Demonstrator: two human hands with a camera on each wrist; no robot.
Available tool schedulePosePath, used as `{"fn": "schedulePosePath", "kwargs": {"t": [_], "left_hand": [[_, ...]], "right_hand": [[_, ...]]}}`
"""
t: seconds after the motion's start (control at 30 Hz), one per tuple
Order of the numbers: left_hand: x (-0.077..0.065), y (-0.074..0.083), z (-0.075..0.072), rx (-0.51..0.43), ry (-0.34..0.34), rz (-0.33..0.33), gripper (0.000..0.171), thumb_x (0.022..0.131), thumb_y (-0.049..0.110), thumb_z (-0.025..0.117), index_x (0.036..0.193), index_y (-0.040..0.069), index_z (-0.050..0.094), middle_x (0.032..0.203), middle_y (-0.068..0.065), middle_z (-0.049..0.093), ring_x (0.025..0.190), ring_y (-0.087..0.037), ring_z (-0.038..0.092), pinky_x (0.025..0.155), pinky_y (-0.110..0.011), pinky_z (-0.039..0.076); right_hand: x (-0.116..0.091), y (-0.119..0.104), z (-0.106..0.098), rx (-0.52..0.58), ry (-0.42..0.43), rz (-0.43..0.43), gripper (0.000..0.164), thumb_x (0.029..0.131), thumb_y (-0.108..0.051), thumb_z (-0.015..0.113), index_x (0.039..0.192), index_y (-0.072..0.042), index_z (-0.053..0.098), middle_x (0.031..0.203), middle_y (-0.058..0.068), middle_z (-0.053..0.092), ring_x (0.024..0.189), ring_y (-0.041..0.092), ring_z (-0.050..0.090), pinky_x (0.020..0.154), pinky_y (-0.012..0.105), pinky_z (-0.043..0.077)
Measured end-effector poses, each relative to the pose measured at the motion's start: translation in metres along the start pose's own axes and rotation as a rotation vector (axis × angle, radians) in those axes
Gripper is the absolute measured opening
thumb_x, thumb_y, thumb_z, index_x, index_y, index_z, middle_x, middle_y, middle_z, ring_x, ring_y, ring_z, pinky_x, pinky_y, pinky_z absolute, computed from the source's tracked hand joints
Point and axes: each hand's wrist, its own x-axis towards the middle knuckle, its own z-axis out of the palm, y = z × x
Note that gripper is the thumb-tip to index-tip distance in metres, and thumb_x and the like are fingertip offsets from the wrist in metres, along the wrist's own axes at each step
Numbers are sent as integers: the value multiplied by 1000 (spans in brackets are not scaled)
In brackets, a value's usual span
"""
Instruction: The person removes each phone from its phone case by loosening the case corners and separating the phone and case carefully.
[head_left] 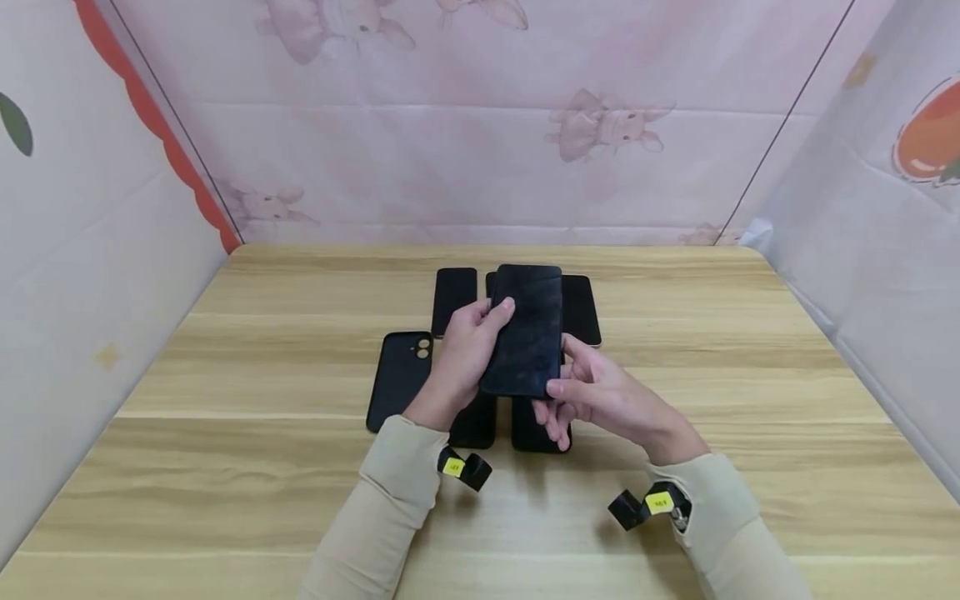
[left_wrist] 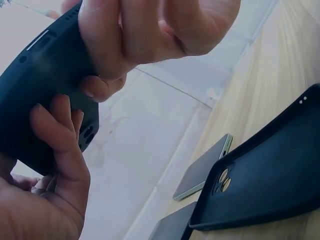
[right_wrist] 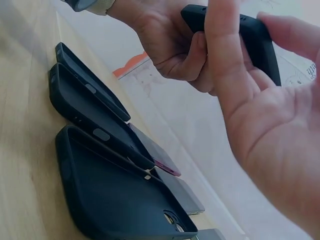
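Note:
A smartphone [head_left: 528, 333] in a black case is held up over the table, its dark screen facing upward in the head view. My left hand [head_left: 467, 346] grips its left edge, thumb on the screen and fingers against the back. At the lower right corner, my right hand [head_left: 603, 392] pinches the phone with the thumb on the front edge. The left wrist view shows the black case back [left_wrist: 50, 90] with curled left fingers [left_wrist: 62, 135] on it. An empty black phone case [head_left: 397, 375] lies left of my left hand, inner side up, camera holes at its top.
Two more black cases, a left one [head_left: 476, 425] and a right one [head_left: 528, 429], lie partly hidden below the hands. Behind are a dark phone [head_left: 455, 296] at left and another phone [head_left: 581, 308] at right. Fabric walls [head_left: 480, 167] enclose the wooden table [head_left: 300, 483].

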Motion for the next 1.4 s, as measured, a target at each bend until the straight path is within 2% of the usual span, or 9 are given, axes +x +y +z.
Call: {"fn": "schedulePosePath", "kwargs": {"t": [0.13,0.27,0.47,0.73,0.87,1.0,1.17,1.3,1.4], "left_hand": [[-2,0,0,-137,-57,-33,32,103,34,51,110,5,62,86,-1,66,71,-11,67,66,-25,57],[-4,1,1,-256,-96,-54,30,104,32,49,108,5,61,84,-1,67,68,-11,68,63,-26,59],[-4,2,1,-326,-110,-74,25,103,32,50,98,9,60,77,2,66,64,-10,66,60,-24,56],[-5,3,0,-380,-110,-76,22,103,29,50,100,9,60,78,3,67,67,-8,66,62,-23,55],[-5,2,0,-391,-99,-75,23,103,30,50,100,9,60,79,3,67,68,-8,66,63,-23,55],[-5,1,0,-365,-70,-49,25,103,30,51,101,7,60,80,2,67,67,-9,66,63,-24,56],[-2,-1,-2,-271,-35,-38,30,103,33,51,102,5,61,82,1,67,68,-10,66,64,-24,56],[1,-2,-3,-125,10,-34,35,103,38,51,105,5,63,87,-2,66,75,-11,65,68,-24,54],[3,-3,-3,-2,43,-31,39,102,43,52,108,7,63,92,-5,65,80,-14,63,71,-25,53]], "right_hand": [[0,1,2,-27,-60,-82,45,102,5,36,143,-4,19,88,10,66,65,22,65,58,35,58],[1,1,5,-46,-81,-140,45,102,5,38,141,-2,17,88,8,66,64,22,61,56,35,55],[3,-2,10,-74,-70,-174,40,102,1,42,137,-4,23,86,10,62,64,23,59,52,37,53],[4,0,9,-93,-70,-183,43,99,9,36,137,-3,22,88,10,61,67,24,59,53,36,53],[5,0,12,-174,21,-124,52,92,11,38,139,-6,23,82,11,58,61,22,55,51,35,52],[7,-2,14,-198,118,-32,52,89,7,35,138,-9,25,76,10,56,58,19,51,51,30,49],[8,-5,9,-234,156,6,28,103,-3,34,131,-6,31,74,9,56,54,17,50,49,29,47],[8,-6,7,-336,212,33,28,107,-14,41,132,-4,33,73,12,57,52,21,52,48,31,49],[9,-6,9,-426,285,93,30,107,-19,43,132,-5,33,73,12,58,52,22,54,49,33,50]]}}
